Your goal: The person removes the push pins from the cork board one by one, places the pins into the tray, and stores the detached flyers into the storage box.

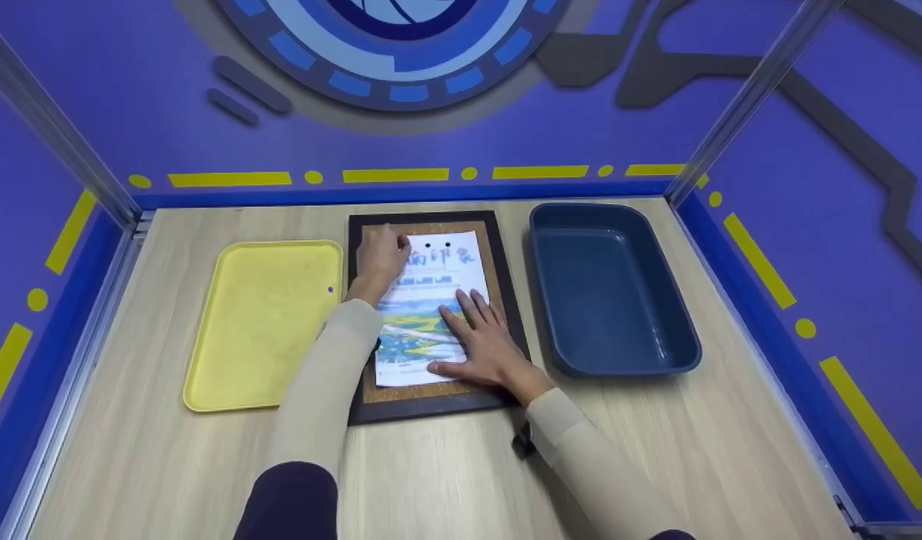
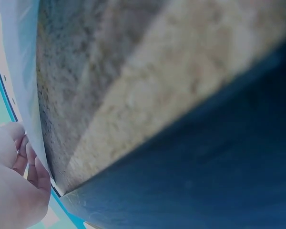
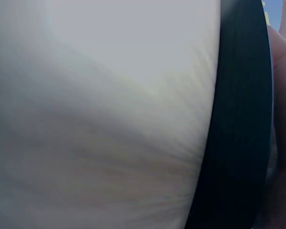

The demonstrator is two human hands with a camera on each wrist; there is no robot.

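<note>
A printed sheet (image 1: 423, 304) lies on a black-framed cork board (image 1: 430, 409) at the centre of the frame, the right hand (image 1: 491, 349) resting on its lower right, fingers spread apart. The left hand (image 1: 379, 255) bends its fingers at the upper left corner, any pinch unverifiable; even right-hand pressure and a flat, square corner seem advisable.

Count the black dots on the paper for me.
2 visible: the left dot and the right dot, side by side near the top of the paper. The left hand may hide more.
</note>
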